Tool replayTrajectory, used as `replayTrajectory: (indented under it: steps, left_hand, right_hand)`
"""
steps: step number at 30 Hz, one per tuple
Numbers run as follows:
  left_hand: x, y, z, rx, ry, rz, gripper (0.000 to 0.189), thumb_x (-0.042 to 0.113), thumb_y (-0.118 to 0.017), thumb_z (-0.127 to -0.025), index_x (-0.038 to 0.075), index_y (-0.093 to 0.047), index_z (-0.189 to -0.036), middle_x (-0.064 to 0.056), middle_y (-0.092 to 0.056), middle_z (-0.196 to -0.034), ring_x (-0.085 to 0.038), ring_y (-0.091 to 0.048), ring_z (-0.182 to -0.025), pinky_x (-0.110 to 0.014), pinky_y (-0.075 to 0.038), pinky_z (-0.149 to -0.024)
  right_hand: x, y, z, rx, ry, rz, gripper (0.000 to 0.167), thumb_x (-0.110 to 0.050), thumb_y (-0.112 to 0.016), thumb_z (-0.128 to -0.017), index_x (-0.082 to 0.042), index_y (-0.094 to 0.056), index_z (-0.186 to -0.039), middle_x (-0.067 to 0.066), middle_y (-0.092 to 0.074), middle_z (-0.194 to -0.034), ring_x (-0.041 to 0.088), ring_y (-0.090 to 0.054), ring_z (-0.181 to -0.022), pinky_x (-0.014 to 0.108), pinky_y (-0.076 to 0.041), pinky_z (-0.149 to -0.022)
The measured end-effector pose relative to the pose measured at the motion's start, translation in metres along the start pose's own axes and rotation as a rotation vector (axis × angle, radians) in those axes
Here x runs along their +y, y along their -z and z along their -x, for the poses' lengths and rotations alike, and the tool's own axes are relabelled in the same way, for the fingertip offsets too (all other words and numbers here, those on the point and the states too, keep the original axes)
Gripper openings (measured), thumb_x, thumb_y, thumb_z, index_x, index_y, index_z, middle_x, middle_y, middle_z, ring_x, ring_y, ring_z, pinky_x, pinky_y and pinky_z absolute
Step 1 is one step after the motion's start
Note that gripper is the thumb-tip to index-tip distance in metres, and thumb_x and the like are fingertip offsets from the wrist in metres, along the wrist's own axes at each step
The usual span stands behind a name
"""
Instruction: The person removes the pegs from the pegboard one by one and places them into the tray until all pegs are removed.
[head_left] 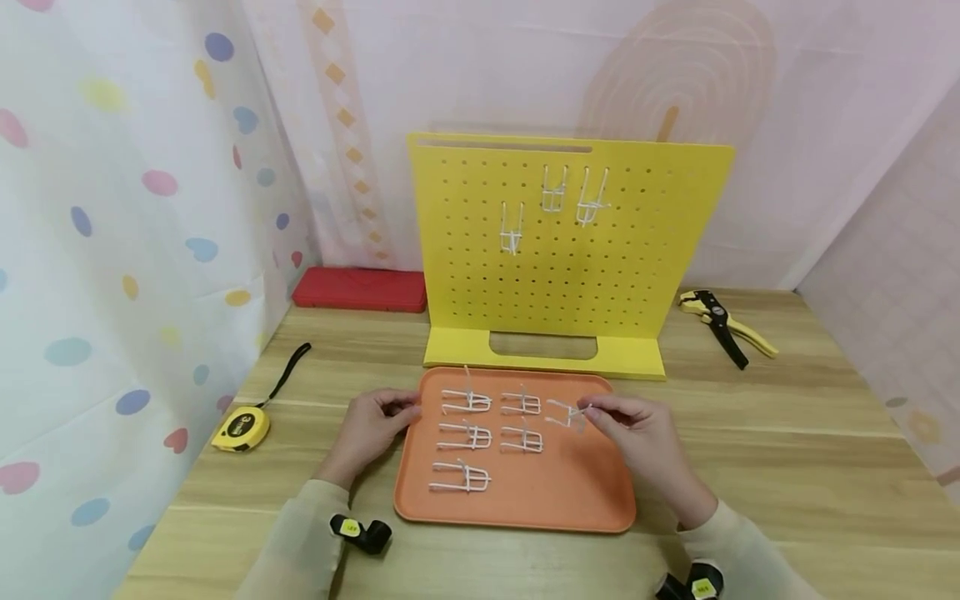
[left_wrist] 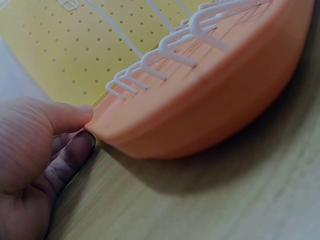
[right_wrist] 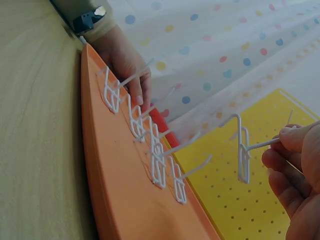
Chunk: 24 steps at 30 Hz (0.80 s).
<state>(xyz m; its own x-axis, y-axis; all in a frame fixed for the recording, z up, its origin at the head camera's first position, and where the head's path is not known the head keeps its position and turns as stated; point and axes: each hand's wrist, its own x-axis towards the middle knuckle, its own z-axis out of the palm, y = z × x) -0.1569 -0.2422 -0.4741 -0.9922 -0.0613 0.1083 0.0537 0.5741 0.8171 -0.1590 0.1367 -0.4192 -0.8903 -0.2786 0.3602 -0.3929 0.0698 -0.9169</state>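
My left hand (head_left: pixel 377 429) is at the left rim of the orange tray (head_left: pixel 555 500). In the left wrist view its thumb (left_wrist: pixel 70 116) lies on the tray's corner with fingers below, pinching the rim. Between thumb and fingertips, my right hand (head_left: pixel 636 425) pinches the prong of a white wire pegboard hook (right_wrist: pixel 243 150), raised over the tray's right part. Several more white pegboard hooks (head_left: pixel 467 477) lie on the tray in two columns, prongs pointing up. Behind the tray stands a yellow pegboard (head_left: pixel 472 292) with three hooks (head_left: pixel 553 198) hanging in its upper holes.
A yellow tape measure (head_left: pixel 242 428) with a black strap lies at the left. Behind it, a red case (head_left: pixel 360 289) rests beside the pegboard. Yellow-and-black pliers (head_left: pixel 723 325) lie to the board's right. Patterned curtains (head_left: pixel 150 250) enclose the wooden table (head_left: pixel 810 467) at the left, back and right.
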Motion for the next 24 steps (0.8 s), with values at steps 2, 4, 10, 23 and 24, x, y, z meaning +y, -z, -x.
replayTrajectory:
  steps: [2, 4, 10, 23, 24]
  left_hand:
    - [0.001, 0.001, 0.0, 0.0, 0.0, -0.005, 0.019, 0.015, -0.073, -0.087, 0.01, -0.074, -0.106, -0.001, -0.07, -0.089, -0.015, -0.062, -0.08, -0.026, -0.05, -0.068]
    - [0.002, 0.002, 0.0, 0.0, -0.001, -0.008, 0.02, 0.016, -0.073, -0.087, 0.01, -0.074, -0.106, -0.001, -0.07, -0.089, -0.015, -0.062, -0.08, -0.026, -0.05, -0.068]
    - [0.003, 0.002, -0.001, -0.001, -0.014, -0.02, 0.02, 0.016, -0.073, -0.087, 0.01, -0.074, -0.106, -0.001, -0.071, -0.091, -0.015, -0.063, -0.081, -0.026, -0.05, -0.069]
    - [0.002, 0.001, 0.0, -0.007, -0.008, -0.021, 0.022, 0.017, -0.073, -0.087, 0.011, -0.074, -0.108, 0.0, -0.07, -0.09, -0.014, -0.062, -0.082, -0.026, -0.05, -0.069]
    - [0.002, 0.001, 0.0, -0.006, -0.009, -0.021, 0.021, 0.017, -0.073, -0.087, 0.011, -0.074, -0.107, 0.0, -0.07, -0.09, -0.014, -0.062, -0.081, -0.026, -0.05, -0.069]
  right_hand:
    - [-0.001, -0.003, 0.001, -0.015, 0.019, 0.003, 0.015, 0.005, -0.065, -0.088, 0.007, -0.072, -0.101, 0.018, -0.071, -0.098, 0.009, -0.068, -0.087, 0.025, -0.055, -0.071]
    - [-0.002, -0.007, 0.002, -0.036, 0.053, 0.008, 0.015, 0.007, -0.065, -0.087, 0.007, -0.072, -0.1, 0.018, -0.071, -0.097, 0.009, -0.068, -0.086, 0.024, -0.054, -0.07]
    - [0.0, -0.018, 0.005, -0.12, 0.142, 0.071, 0.012, 0.006, -0.067, -0.086, 0.002, -0.074, -0.094, 0.011, -0.072, -0.093, 0.012, -0.068, -0.082, 0.028, -0.054, -0.066]
    - [0.01, -0.036, 0.014, -0.261, -0.051, 0.039, 0.012, -0.01, -0.072, -0.086, -0.001, -0.075, -0.095, 0.005, -0.072, -0.09, 0.012, -0.065, -0.076, 0.027, -0.053, -0.065]
    - [0.011, -0.038, 0.014, -0.27, -0.072, 0.029, 0.013, -0.01, -0.072, -0.087, 0.0, -0.075, -0.095, 0.006, -0.072, -0.091, 0.013, -0.065, -0.076, 0.027, -0.053, -0.065]
